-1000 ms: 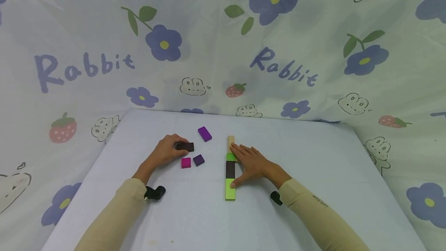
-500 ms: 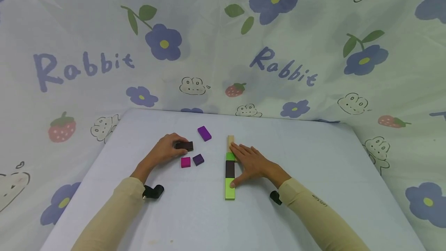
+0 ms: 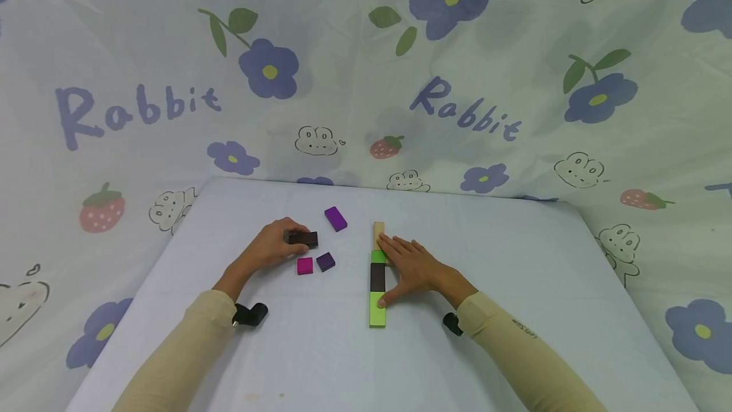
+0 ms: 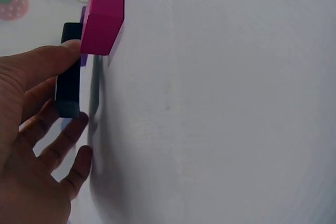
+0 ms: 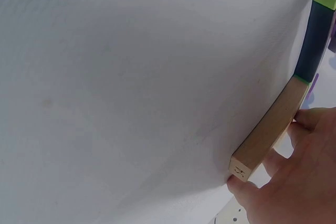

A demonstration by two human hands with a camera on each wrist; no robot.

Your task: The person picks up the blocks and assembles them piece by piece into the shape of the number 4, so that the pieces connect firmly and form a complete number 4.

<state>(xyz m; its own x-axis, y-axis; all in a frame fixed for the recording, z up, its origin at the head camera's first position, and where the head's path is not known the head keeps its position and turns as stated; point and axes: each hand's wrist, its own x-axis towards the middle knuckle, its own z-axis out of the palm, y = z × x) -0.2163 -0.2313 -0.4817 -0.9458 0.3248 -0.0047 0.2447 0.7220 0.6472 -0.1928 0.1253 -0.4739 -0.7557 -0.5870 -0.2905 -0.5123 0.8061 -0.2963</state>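
My left hand (image 3: 273, 243) grips a dark block (image 3: 304, 239) between thumb and fingers, left of a row of blocks; in the left wrist view the dark block (image 4: 68, 74) lies along the thumb. Close by lie a magenta block (image 3: 305, 266), a dark purple block (image 3: 325, 262) and a longer purple block (image 3: 335, 219). My right hand (image 3: 416, 269) spreads over the row, fingertips at its far wooden block (image 3: 379, 234), thumb at the lime block (image 3: 377, 316). Between those are a green block (image 3: 378, 256) and a dark brown block (image 3: 377, 277). A numbered wooden block (image 5: 268, 127) lies along my right fingers, mostly hidden in the head view.
The blocks rest on a white-covered table (image 3: 320, 361). Behind it hangs a patterned curtain (image 3: 354, 94) with flowers and rabbits. A black wrist camera (image 3: 251, 315) hangs under the left sleeve, another black wrist camera (image 3: 452, 323) under the right.
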